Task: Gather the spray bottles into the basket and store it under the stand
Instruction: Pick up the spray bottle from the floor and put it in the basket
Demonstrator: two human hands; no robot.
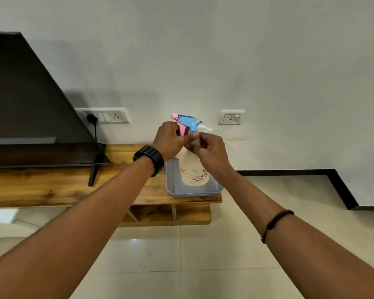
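Note:
A cream spray bottle [194, 169] with a blue head and a pink trigger stands upright inside a pale grey-blue basket [173, 186]. The basket sits at the right end of the wooden stand [63, 186]. My left hand [171, 140], with a black watch on its wrist, is closed around the bottle's neck at the trigger. From the right side, my right hand [211, 147] pinches the same neck. A white tip [206, 127] pokes out behind the blue head; what it belongs to is hidden.
A dark TV [30, 104] on black legs fills the stand's left part. Open wooden compartments [160, 212] lie under the stand's top, below the basket. Wall sockets [108, 115] and a plugged cable sit behind. Glossy tiled floor [181, 255] stretches in front.

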